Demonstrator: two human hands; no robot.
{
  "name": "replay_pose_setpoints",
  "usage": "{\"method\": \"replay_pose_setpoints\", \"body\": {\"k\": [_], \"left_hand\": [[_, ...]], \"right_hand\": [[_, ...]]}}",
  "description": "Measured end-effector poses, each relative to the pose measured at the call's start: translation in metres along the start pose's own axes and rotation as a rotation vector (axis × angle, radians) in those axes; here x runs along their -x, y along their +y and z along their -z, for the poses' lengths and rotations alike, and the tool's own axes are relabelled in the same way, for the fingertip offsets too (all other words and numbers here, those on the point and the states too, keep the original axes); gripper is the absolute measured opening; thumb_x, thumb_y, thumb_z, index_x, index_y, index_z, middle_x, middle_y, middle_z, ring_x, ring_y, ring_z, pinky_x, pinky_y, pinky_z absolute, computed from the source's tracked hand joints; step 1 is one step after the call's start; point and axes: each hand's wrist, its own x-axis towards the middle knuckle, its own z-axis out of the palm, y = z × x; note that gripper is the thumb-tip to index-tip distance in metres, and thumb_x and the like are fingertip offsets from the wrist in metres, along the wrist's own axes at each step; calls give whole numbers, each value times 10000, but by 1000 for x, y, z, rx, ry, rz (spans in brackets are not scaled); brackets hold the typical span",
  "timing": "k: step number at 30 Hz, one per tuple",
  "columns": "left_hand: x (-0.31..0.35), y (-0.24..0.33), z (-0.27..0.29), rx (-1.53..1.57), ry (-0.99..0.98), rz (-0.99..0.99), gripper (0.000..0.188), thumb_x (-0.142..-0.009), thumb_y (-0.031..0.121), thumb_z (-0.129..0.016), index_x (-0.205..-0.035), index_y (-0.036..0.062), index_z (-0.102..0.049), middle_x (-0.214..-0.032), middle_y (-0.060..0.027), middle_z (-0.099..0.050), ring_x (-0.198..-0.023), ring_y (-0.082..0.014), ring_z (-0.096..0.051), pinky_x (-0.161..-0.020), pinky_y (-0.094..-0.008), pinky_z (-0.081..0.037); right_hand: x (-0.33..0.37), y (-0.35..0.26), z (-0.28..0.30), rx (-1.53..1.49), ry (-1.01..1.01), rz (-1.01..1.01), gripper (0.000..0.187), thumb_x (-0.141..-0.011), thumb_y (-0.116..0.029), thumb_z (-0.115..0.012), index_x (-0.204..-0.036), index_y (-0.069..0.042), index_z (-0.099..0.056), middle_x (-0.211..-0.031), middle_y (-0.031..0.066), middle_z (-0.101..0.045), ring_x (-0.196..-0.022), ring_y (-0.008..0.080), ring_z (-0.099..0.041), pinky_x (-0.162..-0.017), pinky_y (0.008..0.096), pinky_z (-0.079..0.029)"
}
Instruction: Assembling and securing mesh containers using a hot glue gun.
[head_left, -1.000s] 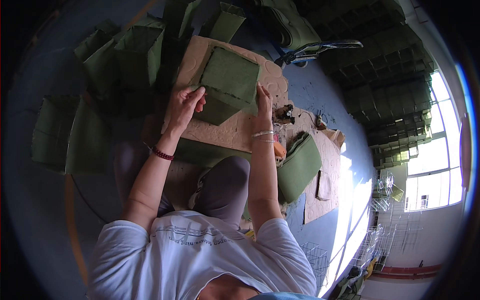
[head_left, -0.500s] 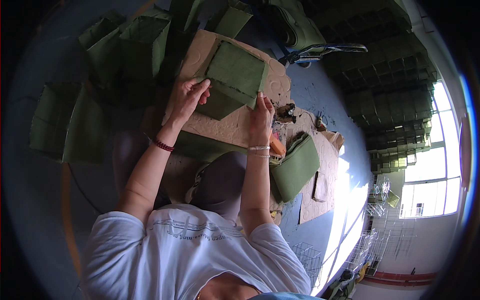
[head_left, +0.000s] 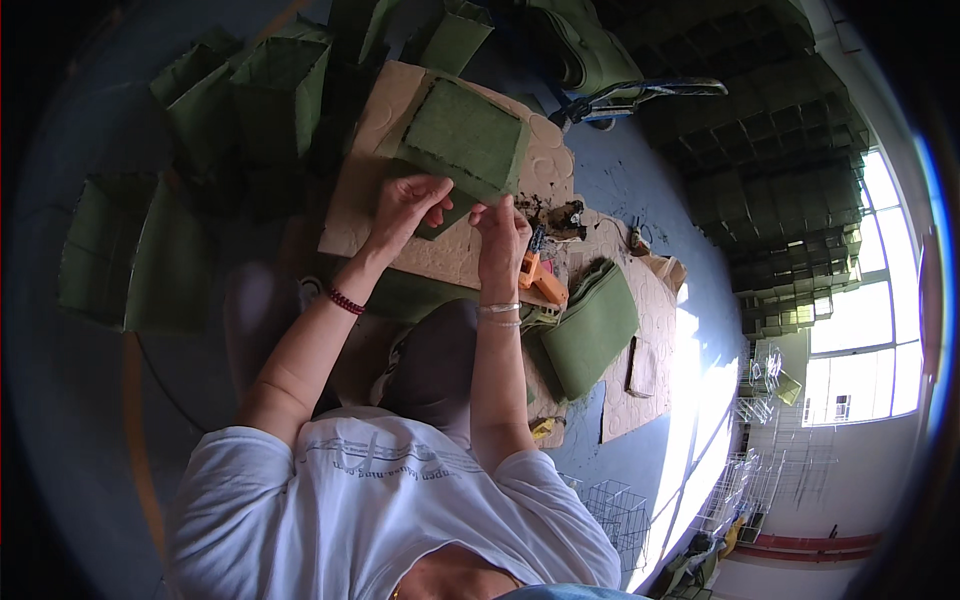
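A green felt-like box (head_left: 466,125) lies on a brown cardboard sheet (head_left: 352,212) in front of me, dark marks running along its edges. At its near edge, my left hand (head_left: 410,208) is closed, thumb and forefinger pinched together on the seam. My right hand (head_left: 500,240) is closed in a pinch by the near right corner of the box. The fingers partly cover the box's near side. An orange glue gun (head_left: 540,278) lies just right of my right wrist.
Folded green felt (head_left: 588,335) rests on cardboard to the right, below a dark-stained lump (head_left: 566,220). Open green boxes (head_left: 280,95) stand at the left and far left. Stacked green boxes (head_left: 770,190) line the right side. Wire frames (head_left: 615,515) stand at lower right.
Both hands have drawn closer together along the box's near edge, the left moving right and the right moving slightly left and nearer me. The glue gun shows more fully.
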Motion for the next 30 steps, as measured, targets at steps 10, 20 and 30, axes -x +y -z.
{"method": "replay_pose_setpoints", "body": {"k": [10,20,30], "left_hand": [[-14,-7,-10,-91,14,-83,249,-863,212,-618,-721,7,-632,-597,-16,-594,-475,-46,-511,-448,-198,-409],[-10,-2,39,-162,113,-321,370,-802,213,-695,-1060,-15,-561,-1066,-105,-586,-990,-149,-538,-876,-271,-416],[5,3,19,-124,327,-253,353,-888,315,-585,-883,-34,-634,-791,-58,-634,-758,-98,-589,-737,-228,-470]], "right_hand": [[-6,9,-8,317,73,212,194,-847,-176,-647,-764,-1,-643,-654,38,-614,-549,81,-519,-548,225,-422],[-25,9,17,379,-62,225,176,-849,-165,-647,-804,6,-648,-678,18,-612,-595,77,-539,-542,227,-425],[-43,-16,48,263,-111,49,182,-867,-180,-619,-860,0,-649,-789,72,-650,-698,130,-582,-695,270,-465]]}}
